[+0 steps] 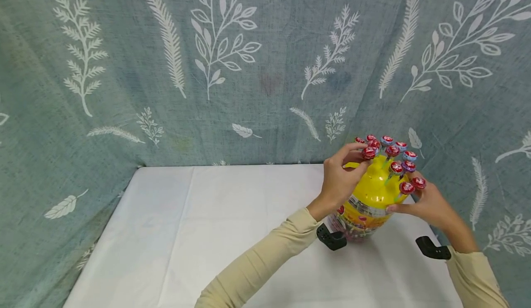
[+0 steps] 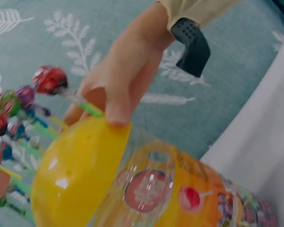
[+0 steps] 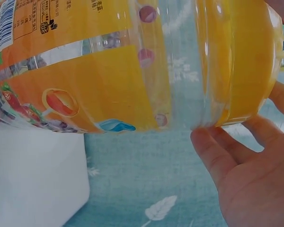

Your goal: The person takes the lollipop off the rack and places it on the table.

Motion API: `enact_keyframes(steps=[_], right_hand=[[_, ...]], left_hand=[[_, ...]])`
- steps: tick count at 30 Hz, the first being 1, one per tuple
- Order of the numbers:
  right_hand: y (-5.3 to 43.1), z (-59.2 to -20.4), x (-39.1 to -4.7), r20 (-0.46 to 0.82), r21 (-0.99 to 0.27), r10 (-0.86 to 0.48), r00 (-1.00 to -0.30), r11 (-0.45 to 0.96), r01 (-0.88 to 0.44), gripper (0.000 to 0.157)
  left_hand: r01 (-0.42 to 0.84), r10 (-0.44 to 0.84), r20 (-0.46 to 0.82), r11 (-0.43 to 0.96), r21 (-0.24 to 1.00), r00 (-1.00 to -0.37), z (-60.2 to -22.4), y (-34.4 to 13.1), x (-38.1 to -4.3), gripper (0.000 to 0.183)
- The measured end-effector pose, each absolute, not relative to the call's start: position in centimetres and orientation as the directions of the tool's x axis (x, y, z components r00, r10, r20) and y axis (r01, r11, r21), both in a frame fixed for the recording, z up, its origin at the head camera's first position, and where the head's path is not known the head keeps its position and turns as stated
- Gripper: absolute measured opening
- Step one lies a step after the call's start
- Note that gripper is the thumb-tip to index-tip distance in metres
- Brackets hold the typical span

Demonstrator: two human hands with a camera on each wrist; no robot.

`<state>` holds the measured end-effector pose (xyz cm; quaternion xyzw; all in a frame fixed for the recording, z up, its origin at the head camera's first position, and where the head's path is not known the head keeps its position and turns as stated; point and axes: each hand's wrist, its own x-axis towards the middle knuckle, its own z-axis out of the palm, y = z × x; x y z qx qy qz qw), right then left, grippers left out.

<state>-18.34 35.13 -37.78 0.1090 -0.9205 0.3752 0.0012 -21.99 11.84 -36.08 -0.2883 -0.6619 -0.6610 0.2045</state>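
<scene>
White tabletop (image 1: 207, 225) runs wide toward 9 o'clock; its edges at 12 and 3 lie nr the yellow-topped lollipop jar (image 1: 367, 199), approx 2 o'clock. L hand (image 1: 341, 178) pinches a red-wrapped lollipop (image 1: 369, 153) at jar's 11 o'clock; R hand (image 1: 429, 205) grips jar's 3 o'clock side.

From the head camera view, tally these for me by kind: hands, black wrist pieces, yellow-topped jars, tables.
Hands, left hand and right hand: 2
Black wrist pieces: 2
Yellow-topped jar: 1
Table: 1
Total: 6
</scene>
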Motion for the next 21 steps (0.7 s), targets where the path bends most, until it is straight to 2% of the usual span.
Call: enact_keyframes(steps=[9, 21], right_hand=[[35.0, -37.6, -18.2, 0.072, -0.704, -0.194, -0.978, 0.685, -0.187, 0.090], [34.9, -37.7, -18.1, 0.061, -0.710, -0.181, -0.982, 0.684, -0.170, 0.084]], left_hand=[[0.608, 0.089, 0.609, -0.044, 0.793, -0.788, -34.6, 7.8, -20.8, 0.028], [0.564, 0.080, 0.565, -0.034, 0.825, -0.821, -35.8, 3.5, -20.5, 0.029]])
